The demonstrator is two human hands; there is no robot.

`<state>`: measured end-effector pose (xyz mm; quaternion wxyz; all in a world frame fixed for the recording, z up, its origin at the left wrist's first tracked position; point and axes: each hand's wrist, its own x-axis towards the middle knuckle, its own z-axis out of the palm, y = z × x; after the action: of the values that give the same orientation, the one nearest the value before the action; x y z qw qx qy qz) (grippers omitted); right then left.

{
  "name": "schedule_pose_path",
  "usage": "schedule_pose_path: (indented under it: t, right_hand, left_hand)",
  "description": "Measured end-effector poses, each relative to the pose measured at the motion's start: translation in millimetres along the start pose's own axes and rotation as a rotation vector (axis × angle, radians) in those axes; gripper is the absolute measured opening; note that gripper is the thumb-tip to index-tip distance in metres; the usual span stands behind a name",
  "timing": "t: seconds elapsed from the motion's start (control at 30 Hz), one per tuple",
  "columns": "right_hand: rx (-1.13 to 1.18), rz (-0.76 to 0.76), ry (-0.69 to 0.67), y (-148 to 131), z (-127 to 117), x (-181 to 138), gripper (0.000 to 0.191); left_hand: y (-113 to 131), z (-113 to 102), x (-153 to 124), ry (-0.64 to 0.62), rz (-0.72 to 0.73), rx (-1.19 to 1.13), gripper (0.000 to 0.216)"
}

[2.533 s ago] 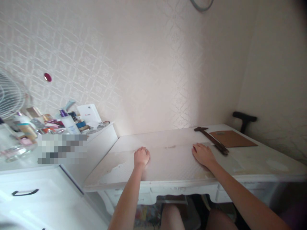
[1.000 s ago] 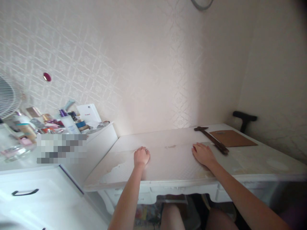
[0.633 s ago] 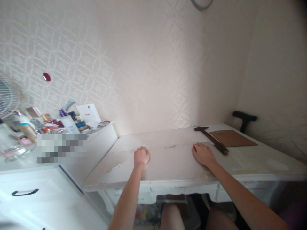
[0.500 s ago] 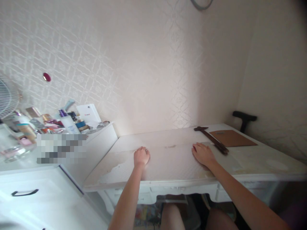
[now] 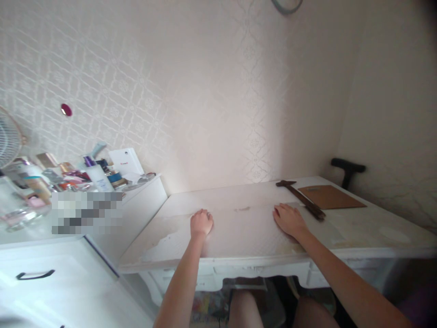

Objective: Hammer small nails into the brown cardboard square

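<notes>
My left hand point(image 5: 201, 223) rests on the tabletop point(image 5: 246, 237), fingers curled in; my right hand point(image 5: 289, 219) lies flat, fingers together. A careless push right could knock the dark tool point(image 5: 302, 198) just beside it.

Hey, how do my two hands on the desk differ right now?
The left hand is curled into a loose fist; the right hand lies flat, palm down. The right hand sits close beside the dark wooden tool; the left hand lies by a peeled patch. Both rest on the desk.
</notes>
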<state>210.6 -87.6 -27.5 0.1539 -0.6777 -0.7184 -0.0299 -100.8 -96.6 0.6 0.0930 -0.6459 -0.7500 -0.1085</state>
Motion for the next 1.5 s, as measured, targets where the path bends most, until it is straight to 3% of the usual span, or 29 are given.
schedule_pose_path:
  t: [1.5]
  right_hand:
    - [-0.002,0.002,0.000,-0.5,-0.5,0.0,0.039]
  left_hand:
    - [-0.8,2.4,0.2,0.022,0.004,-0.004,0.033]
